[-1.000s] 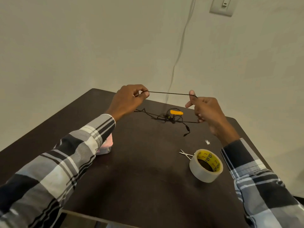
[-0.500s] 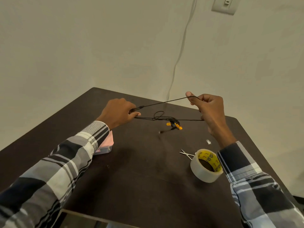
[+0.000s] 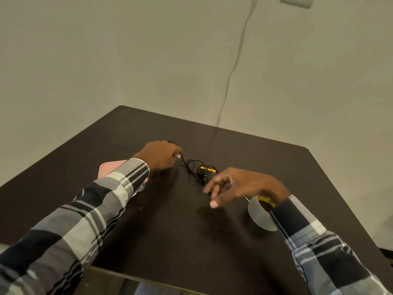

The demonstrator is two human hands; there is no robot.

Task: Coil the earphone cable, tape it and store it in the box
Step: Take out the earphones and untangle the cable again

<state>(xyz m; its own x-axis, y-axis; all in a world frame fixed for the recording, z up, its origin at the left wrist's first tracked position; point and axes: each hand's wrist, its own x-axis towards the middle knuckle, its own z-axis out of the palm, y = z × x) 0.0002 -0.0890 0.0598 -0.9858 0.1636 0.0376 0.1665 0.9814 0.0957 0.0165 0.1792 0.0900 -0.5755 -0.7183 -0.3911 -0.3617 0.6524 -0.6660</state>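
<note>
A thin black earphone cable [image 3: 192,167] with a yellow part [image 3: 208,169] lies in a loose tangle on the dark table [image 3: 170,231]. My left hand [image 3: 160,155] rests on the table at the cable's left end, fingers closed around that end. My right hand [image 3: 236,186] hovers just right of the tangle, fingers spread, holding nothing. A pink box [image 3: 106,168] lies under my left sleeve, mostly hidden. A roll of clear tape [image 3: 258,215] with a yellow core stands beside my right wrist.
A pale wall rises behind the table. A white cord [image 3: 232,69] hangs down it from a wall plate [image 3: 296,1]. The table's near edge runs along the bottom of the view. The scissors seen earlier are hidden by my right hand.
Both hands have come down to the table. The cable, stretched taut in the air before, now lies slack. My right hand has let go of it and opened.
</note>
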